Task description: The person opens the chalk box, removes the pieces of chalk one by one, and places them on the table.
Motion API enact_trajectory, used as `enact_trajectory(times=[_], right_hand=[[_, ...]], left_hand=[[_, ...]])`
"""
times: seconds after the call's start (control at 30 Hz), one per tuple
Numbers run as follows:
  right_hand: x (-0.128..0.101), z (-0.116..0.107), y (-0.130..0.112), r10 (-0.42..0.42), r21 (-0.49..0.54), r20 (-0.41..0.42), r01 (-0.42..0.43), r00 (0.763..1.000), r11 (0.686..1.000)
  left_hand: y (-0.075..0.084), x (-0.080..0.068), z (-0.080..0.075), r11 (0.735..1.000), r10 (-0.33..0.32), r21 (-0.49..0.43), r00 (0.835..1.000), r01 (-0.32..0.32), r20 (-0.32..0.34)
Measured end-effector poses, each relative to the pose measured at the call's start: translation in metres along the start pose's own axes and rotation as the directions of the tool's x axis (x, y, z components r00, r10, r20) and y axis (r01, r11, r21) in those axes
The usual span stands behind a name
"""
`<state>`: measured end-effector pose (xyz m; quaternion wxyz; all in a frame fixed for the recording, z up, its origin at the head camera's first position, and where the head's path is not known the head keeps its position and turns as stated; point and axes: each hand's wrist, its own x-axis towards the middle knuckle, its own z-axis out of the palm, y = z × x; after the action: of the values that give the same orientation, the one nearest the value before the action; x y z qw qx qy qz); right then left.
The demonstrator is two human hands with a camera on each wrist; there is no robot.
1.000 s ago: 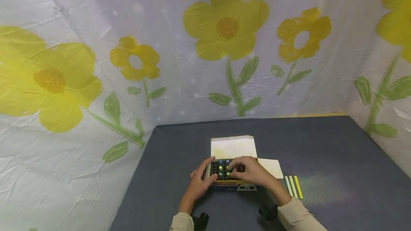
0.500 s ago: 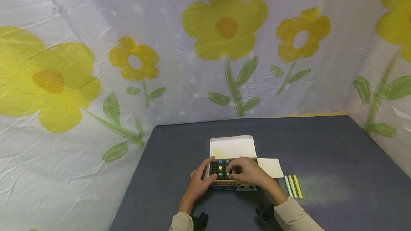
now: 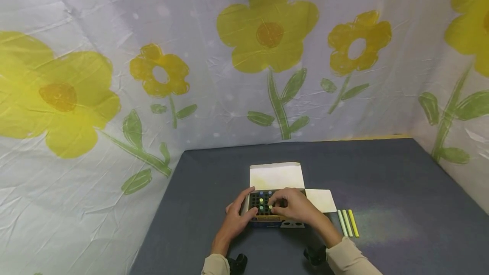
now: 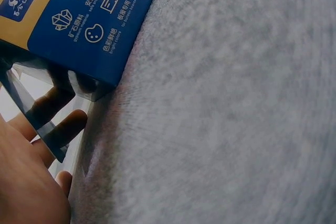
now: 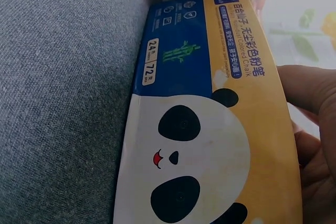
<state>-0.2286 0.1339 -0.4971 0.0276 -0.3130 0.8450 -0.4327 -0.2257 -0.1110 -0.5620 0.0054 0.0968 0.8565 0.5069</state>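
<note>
An open chalk box (image 3: 263, 219), blue and yellow with a panda face, sits on the table in the head view. Coloured chalk sticks (image 3: 261, 200) stand upright in its dark holed insert. At the box's left end my left hand (image 3: 234, 220) grips it, thumb at the front corner and index finger at the back. My right hand (image 3: 296, 205) is over the insert, thumb and index finger bent down among the chalk tips; whether they pinch a stick is hidden. In the right wrist view, the right fingers (image 5: 315, 145) lie partly behind the box front.
The box's white lid (image 3: 276, 175) lies folded back, and a white side flap (image 3: 321, 200) spreads right. Three loose chalk sticks (image 3: 348, 223), two pale and one yellow, lie on the dark table (image 3: 382, 173) to the right. A flower-printed curtain (image 3: 217, 96) hangs behind.
My right hand has shifted slightly left over the insert, and its index finger now covers an orange-yellow chalk tip seen before. The left hand and the box stay put.
</note>
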Motion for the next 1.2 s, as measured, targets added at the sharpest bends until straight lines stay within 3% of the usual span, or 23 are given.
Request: enact_trajectory(times=[0.8,0.97,1.2], right_hand=[[-0.002,-0.003,-0.009,-0.071,0.057,-0.057,0.074,0.996,0.996],[-0.001,-0.005,-0.01,-0.102,0.026,-0.134,0.107,0.986,0.994],[-0.002,-0.009,-0.011,-0.133,0.034,-0.295,0.149,0.946,0.988]], left_hand=[[0.001,-0.001,-0.002,0.998,0.056,-0.003,0.998,-0.056,0.006],[0.0,0.0,-0.002,0.998,0.061,0.008,0.998,-0.061,0.004],[0.0,0.001,-0.001,0.998,0.067,0.001,0.998,-0.067,0.002]])
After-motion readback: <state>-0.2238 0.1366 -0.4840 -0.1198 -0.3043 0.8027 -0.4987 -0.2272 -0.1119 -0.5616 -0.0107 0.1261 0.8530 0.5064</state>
